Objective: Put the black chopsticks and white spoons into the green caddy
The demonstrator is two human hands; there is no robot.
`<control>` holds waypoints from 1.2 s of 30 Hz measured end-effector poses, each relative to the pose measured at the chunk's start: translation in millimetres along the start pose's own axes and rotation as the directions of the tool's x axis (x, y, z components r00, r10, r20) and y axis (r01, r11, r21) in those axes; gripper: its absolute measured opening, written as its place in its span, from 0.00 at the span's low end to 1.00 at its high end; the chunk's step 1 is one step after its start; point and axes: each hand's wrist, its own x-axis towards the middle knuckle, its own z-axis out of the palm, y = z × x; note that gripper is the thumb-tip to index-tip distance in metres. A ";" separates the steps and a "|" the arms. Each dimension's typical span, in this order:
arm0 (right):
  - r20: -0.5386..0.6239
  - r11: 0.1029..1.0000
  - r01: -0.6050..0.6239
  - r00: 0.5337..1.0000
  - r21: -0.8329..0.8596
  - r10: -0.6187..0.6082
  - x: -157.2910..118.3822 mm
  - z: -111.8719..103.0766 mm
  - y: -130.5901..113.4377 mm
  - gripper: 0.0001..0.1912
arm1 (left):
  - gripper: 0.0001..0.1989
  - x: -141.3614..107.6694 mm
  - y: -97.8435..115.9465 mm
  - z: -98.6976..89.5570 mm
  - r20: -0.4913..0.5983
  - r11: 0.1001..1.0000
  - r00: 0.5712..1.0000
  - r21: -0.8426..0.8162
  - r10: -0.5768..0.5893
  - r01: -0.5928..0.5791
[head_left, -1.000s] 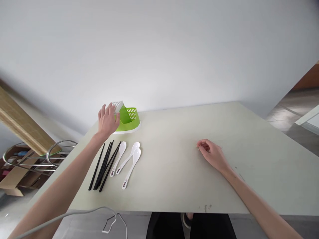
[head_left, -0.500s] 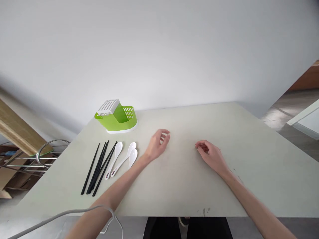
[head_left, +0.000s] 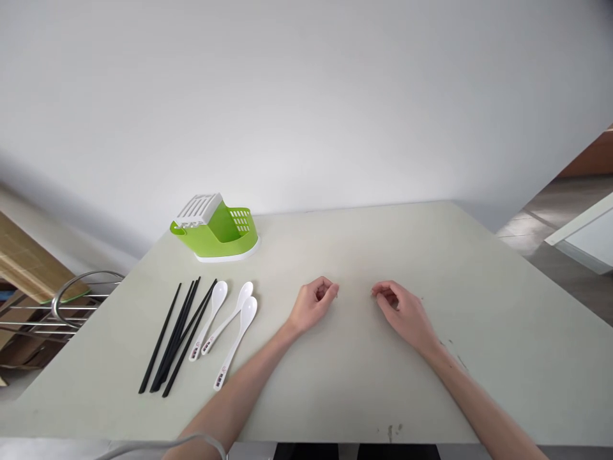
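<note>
My left hand (head_left: 313,305) rests on the pale table with its fingers curled in and the thumb against them; nothing shows inside. Facing it across a short gap, my right hand (head_left: 405,314) lies with loosely curled fingers, and it too holds nothing that I can see. Left of my left forearm are three white spoons, the nearest spoon (head_left: 248,311) lying beside that arm. Several black chopsticks (head_left: 161,337) lie farther left, some crossing each other. Behind them stands a green utensil holder (head_left: 225,248) with a white slotted top and a white base.
A pale wall (head_left: 335,115) rises behind the table (head_left: 460,255). At the left, beyond the table edge, are a metal wire rack (head_left: 71,310) and a wooden board (head_left: 33,265). A grey cable (head_left: 191,438) crosses my left forearm at the bottom.
My left hand has moved a little toward my right hand and nearer to me, its fingers curling in more. The third spoon's handle now shows. The view has shifted slightly.
</note>
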 end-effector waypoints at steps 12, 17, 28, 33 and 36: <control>0.015 1.000 -0.014 1.000 -0.024 0.014 -1.4 -0.2 -8.5 0.11 | 0.21 -2.3 7.2 -1.0 0.034 0.998 0.998 0.035 -0.049 0.048; 0.028 0.999 -0.034 0.999 -0.021 0.035 -1.5 -0.6 -9.5 0.10 | 0.21 -3.2 8.2 -1.0 0.042 0.998 0.998 0.033 -0.048 0.047; 0.034 0.999 -0.041 0.999 -0.033 0.042 -0.8 -0.7 -9.4 0.10 | 0.21 -3.7 5.0 0.4 0.048 0.997 0.997 0.051 -0.054 0.051; 0.029 0.999 -0.039 0.999 -0.036 0.040 -0.7 -0.9 -8.8 0.10 | 0.21 -4.2 4.9 0.9 0.053 0.997 0.997 0.058 -0.055 0.052; 0.026 0.998 -0.038 0.999 -0.046 0.039 -0.8 -0.8 -8.6 0.10 | 0.21 -4.6 4.0 1.2 0.054 0.997 0.997 0.055 -0.053 0.050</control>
